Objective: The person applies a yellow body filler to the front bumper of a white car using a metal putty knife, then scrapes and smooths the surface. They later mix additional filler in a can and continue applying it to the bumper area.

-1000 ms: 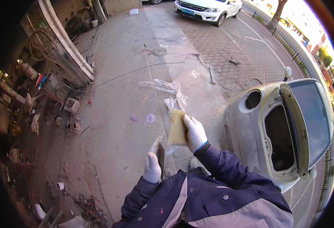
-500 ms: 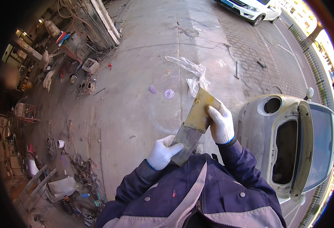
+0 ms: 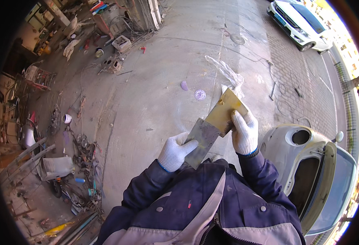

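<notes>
In front of my chest, both gloved hands hold flat spreading tools that touch at their edges. My left hand [image 3: 174, 153] is closed on a grey, stained putty scraper [image 3: 204, 141], its thumb lying over the face. My right hand [image 3: 245, 130] pinches a yellowish putty spreader [image 3: 224, 111] by its right side, the thumb on top. The spreader's lower edge meets the upper right part of the scraper. Dark smears mark the spreader near the right thumb. The fingers beneath both tools are hidden.
To my right stands a stripped car body [image 3: 277, 141] with its rear opening exposed. A white car [image 3: 300, 26] is parked far right. Clear plastic film [image 3: 230, 75] and a purple perforated disc [image 3: 200, 95] lie on the concrete ahead. Cluttered parts [image 3: 57, 167] line the left.
My view has turned, so the surroundings have shifted in the picture. The spreader has moved right and tilted against the scraper, whose upper left corner now shows. Both hands keep their hold.
</notes>
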`<state>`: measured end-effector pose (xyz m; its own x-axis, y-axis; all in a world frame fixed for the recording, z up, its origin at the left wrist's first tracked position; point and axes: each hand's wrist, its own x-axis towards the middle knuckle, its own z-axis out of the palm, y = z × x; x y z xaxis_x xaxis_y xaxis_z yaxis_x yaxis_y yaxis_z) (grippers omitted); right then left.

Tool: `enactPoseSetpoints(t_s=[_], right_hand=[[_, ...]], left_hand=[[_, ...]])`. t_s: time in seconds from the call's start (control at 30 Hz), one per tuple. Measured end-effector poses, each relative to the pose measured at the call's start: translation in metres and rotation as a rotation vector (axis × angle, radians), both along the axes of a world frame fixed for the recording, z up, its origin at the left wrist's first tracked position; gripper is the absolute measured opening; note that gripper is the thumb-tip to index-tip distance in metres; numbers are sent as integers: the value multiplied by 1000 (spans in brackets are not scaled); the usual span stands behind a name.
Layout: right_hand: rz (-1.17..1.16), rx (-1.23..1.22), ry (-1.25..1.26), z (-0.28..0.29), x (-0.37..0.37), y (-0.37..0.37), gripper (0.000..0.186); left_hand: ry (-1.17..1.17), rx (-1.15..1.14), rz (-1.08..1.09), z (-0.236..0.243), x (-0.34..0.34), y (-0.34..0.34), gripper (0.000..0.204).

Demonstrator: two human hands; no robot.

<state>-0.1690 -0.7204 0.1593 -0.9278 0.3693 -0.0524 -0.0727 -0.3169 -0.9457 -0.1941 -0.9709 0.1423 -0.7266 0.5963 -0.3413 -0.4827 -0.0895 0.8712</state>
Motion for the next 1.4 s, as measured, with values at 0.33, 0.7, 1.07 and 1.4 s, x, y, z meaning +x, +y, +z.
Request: enactPoseSetpoints(t_s=[0.33, 0.7, 1.07, 1.4], right_hand=[[431, 542, -67, 6, -60, -29, 38], [732, 660, 104, -4, -191, -49, 36], [1143, 808, 332, -9, -335, -65, 38], [988, 442, -85, -37, -441, -135, 34]], left_hand=[[74, -87, 189, -6, -28, -42, 25], [191, -264, 420, -22, -107, -63, 24], [251, -438, 701, 9, -211, -82, 20], [119, -300, 852, 19, -271, -125, 18]])
